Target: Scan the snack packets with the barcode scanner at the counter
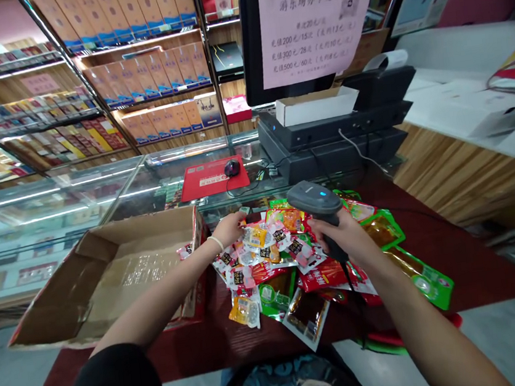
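My right hand [339,232] is wrapped round the handle of a dark grey barcode scanner [314,197], whose blue light shows on top. The scanner is held over a heap of small snack packets [263,245] in white, pink, orange, red and green. At the heap's far left edge, my left hand [230,228] has its fingers curled together among the packets; what they pinch, if anything, is hidden. A brown sauce-filled packet [307,317] lies at the near side. Green-edged packets [422,276] lie to the right, under and beside my right forearm.
An open cardboard box [126,264] stands left of the heap, with a small packet by its right wall. Behind are a red mouse pad [200,179] with a mouse [232,168], a cash drawer [295,158] and a monitor bearing a paper sign [313,25]. The scanner's cable hangs down over the packets.
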Demonstrator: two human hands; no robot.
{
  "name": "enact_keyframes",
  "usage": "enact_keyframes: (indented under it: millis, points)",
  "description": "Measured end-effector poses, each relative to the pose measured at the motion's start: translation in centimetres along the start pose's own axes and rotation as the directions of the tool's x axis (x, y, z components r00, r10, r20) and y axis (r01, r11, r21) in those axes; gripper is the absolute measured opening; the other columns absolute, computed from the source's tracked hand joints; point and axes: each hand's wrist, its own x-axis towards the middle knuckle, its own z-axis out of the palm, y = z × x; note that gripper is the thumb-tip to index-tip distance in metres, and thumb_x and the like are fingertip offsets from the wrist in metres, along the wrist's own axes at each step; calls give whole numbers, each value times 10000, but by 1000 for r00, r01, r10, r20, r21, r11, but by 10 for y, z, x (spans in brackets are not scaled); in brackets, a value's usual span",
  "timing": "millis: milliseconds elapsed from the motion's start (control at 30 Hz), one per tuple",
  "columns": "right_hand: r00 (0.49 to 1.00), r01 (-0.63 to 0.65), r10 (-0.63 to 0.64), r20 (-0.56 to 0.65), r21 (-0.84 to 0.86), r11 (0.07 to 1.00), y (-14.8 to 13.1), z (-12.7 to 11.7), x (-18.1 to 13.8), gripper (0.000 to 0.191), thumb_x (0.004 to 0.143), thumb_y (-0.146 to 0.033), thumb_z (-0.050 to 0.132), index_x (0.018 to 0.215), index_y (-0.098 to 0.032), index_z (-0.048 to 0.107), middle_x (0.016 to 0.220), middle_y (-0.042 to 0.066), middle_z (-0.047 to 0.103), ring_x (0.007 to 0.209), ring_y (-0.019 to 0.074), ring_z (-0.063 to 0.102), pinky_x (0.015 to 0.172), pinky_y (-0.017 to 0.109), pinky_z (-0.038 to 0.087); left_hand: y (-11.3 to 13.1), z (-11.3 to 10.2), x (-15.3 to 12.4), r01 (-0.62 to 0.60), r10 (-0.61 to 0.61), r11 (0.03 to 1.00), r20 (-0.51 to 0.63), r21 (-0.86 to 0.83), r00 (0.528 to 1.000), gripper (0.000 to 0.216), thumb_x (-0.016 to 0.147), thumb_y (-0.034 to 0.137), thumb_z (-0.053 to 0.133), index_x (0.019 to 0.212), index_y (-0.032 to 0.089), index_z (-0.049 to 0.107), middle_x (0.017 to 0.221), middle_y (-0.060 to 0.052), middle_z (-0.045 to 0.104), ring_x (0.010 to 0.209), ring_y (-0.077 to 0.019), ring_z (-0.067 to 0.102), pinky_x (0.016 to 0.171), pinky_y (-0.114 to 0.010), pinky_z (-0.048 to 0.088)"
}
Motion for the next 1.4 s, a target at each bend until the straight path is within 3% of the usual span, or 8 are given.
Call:
enact_keyframes:
  millis: [167,367,567,767,1000,1100,1267,1400]
  points:
    - [999,-37,37,12,-11,999,-2,12,4,465,667,-522,820,841,-234,498,495,-83,528,347,95,444,366,234,376,9,-27,-5,-21,19,998,-32,-61,999,266,643,128,750,893,218,739,902,-60,748,825,-224,684,875,-335,526]
    - [997,-29,35,64,-83,996,-13,32,11,427,693,-515,802,788,-228,500,480,-71,516,368,99,456,380,231,373,2,-86,-18,-4,-43,967,-179,-253,983,262,728,241,719,983,184,716,908,-64,736,866,-208,686,866,-344,531]
    - [981,7,30,190,-190,982,-21,68,27,389,748,-518,744,726,-218,498,457,-50,507,363,96,444,379,228,352,-40,-128,-49,50,-153,936,-276,-349,949,260,726,277,721,960,165,693,897,-66,710,792,-179,655,770,-321,538]
    - [966,-41,91,244,-203,978,-25,118,41,410,698,-502,778,800,-227,491,495,-67,511,379,100,446,368,228,367,-101,-148,-78,169,-228,960,-274,-223,934,265,685,250,741,933,179,681,853,-47,708,747,-167,641,755,-305,522]
    - [948,-50,116,296,-221,974,-15,153,62,449,678,-486,823,819,-230,483,535,-69,535,390,103,477,387,240,407,-145,-152,-88,311,-299,950,-228,17,927,184,653,230,745,821,198,677,802,-35,710,772,-197,650,753,-279,488]
    - [940,-45,120,319,-235,971,-11,161,66,446,692,-502,809,795,-230,471,537,-61,548,392,105,483,384,240,412,-152,-146,-84,317,-298,940,-153,127,942,157,632,207,749,772,205,678,771,-39,704,762,-209,646,756,-271,468]
    - [940,-56,129,315,-230,972,-7,170,64,449,695,-505,803,816,-237,464,520,-68,538,373,104,464,371,242,401,-159,-126,-78,308,-296,937,-95,163,951,209,543,149,762,717,218,671,728,-41,689,749,-216,639,734,-262,454]
    - [940,-62,130,317,-214,975,-7,172,63,442,693,-507,801,811,-238,471,519,-71,534,375,103,457,375,243,394,-161,-111,-77,317,-314,930,-47,185,948,251,454,117,778,594,232,604,550,-10,607,638,-210,612,667,-267,444]
